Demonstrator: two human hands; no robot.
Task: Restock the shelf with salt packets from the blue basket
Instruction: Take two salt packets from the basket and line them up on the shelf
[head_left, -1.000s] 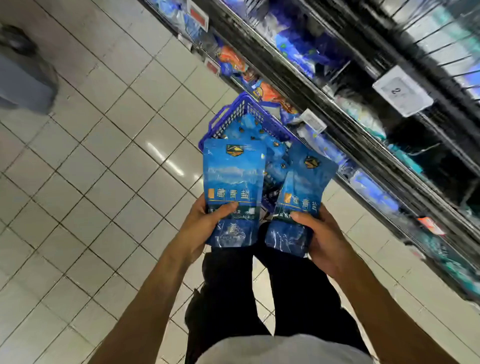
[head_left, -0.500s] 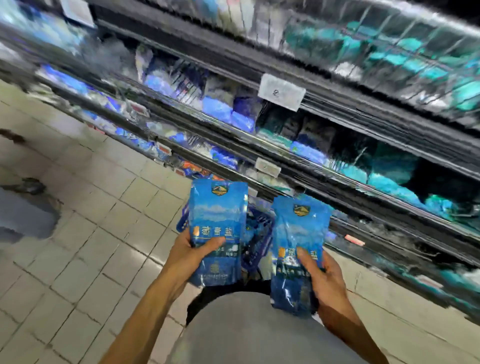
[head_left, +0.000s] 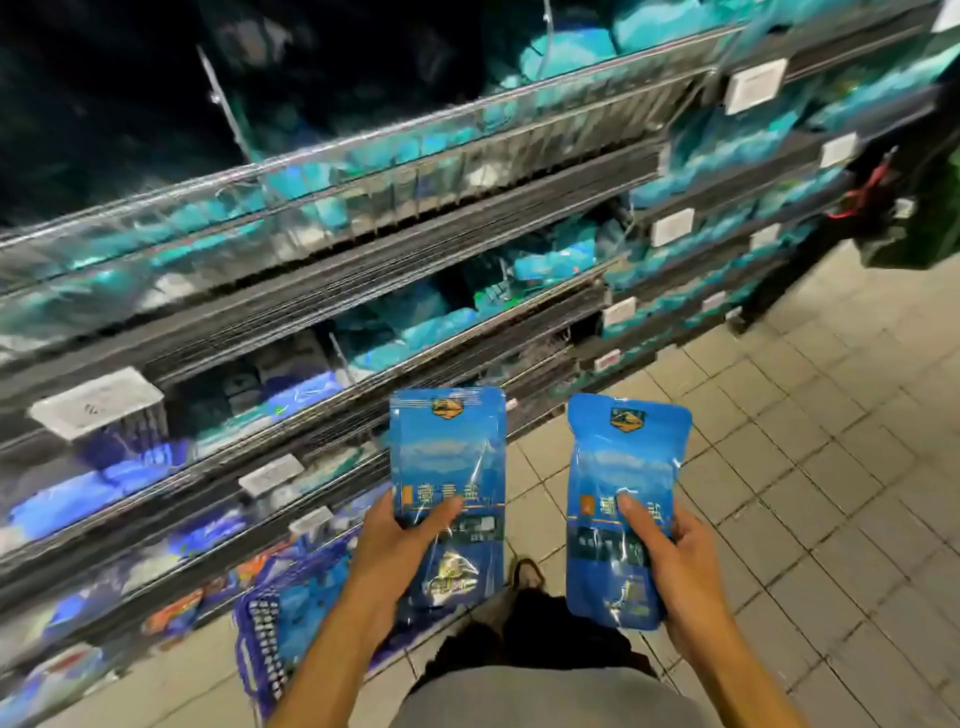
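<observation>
Both hands are occupied. Left hand (head_left: 387, 551) grips one blue salt packet (head_left: 448, 488) at its lower half, thumb pressed across the front, packet upright. Right hand (head_left: 675, 561) grips a second salt packet (head_left: 623, 499) the same way, thumb on the printed face. The two packets are held side by side, apart, above the tiled floor (head_left: 810, 467). Blue basket (head_left: 260, 639) sits on the floor at lower left, against the shelf (head_left: 363, 291), which holds blurred blue and teal packets.
</observation>
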